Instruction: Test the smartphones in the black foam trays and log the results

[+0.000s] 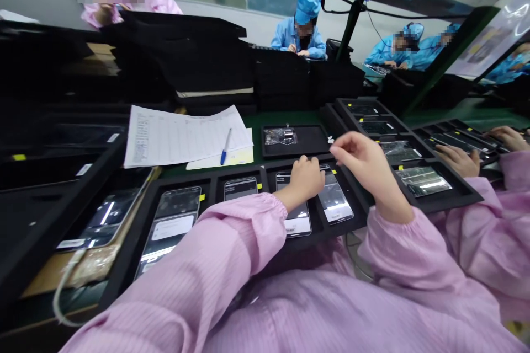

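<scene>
My left hand (307,179) is over the top part of a lit phone (298,219), its fingers curled; what they hold, if anything, is hidden. To the right, my right hand (362,162) is raised above the tray's edge with thumb and fingertips together; I cannot make out anything between them. Below it lies another lit phone (336,198) with a yellow tab at its upper corner. These phones lie in compartments of a black foam tray (213,182), as do a partly covered phone (240,187) and a larger-looking phone (176,215) farther left.
Behind the tray are a printed sheet (178,135), a blue pen (226,147) and a small black tray (318,138) with a metal piece and clear plastic. At right, another phone tray (439,201) stands near a co-worker's hand (459,161). Black trays (285,77) are stacked behind. A white cable (60,292) hangs at left.
</scene>
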Motion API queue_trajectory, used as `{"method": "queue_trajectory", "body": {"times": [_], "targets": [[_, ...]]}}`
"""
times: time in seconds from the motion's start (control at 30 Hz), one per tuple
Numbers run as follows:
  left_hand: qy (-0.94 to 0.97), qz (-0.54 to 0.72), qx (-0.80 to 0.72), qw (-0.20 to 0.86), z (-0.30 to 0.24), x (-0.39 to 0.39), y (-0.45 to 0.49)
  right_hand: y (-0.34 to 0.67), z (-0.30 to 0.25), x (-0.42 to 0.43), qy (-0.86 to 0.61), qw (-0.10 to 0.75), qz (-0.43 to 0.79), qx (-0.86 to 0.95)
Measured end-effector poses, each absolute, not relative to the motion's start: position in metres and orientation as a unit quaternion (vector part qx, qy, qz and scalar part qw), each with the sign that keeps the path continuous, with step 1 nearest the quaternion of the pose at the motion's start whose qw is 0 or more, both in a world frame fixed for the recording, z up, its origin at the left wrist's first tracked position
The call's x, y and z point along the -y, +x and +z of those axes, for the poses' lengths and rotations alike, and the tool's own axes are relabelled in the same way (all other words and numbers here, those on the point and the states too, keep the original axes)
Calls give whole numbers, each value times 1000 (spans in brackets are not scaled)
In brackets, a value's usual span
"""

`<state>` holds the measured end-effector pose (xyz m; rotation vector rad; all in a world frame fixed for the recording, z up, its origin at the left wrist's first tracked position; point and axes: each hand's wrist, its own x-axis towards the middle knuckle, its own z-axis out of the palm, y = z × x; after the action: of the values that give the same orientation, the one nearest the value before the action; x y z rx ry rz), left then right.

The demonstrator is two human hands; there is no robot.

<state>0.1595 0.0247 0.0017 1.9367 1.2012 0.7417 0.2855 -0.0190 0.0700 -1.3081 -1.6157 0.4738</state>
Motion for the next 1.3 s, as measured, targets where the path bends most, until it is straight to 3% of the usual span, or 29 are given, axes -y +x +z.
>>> {"method": "queue_trajectory", "body": {"times": [0.17, 0.3, 0.53, 0.8, 1.0, 1.3], "targets": [[690, 327, -482, 429, 11, -32, 160, 291, 28, 44, -458, 648, 339, 505], [598, 357, -484, 530, 15, -19, 165, 287, 16, 29, -446, 654, 390, 471], [466, 260, -434, 726, 6, 22, 175, 286, 24, 40, -447, 680, 412, 410], [361, 397, -408, 739, 51, -2, 140, 275, 27, 115, -450, 670, 447, 386], [344, 434, -379, 742, 69, 13, 131, 260, 19, 109, -408, 666, 523, 341], [390, 473, -351, 708, 66, 28, 133, 253, 13, 104, -411, 679, 523, 311]]}}
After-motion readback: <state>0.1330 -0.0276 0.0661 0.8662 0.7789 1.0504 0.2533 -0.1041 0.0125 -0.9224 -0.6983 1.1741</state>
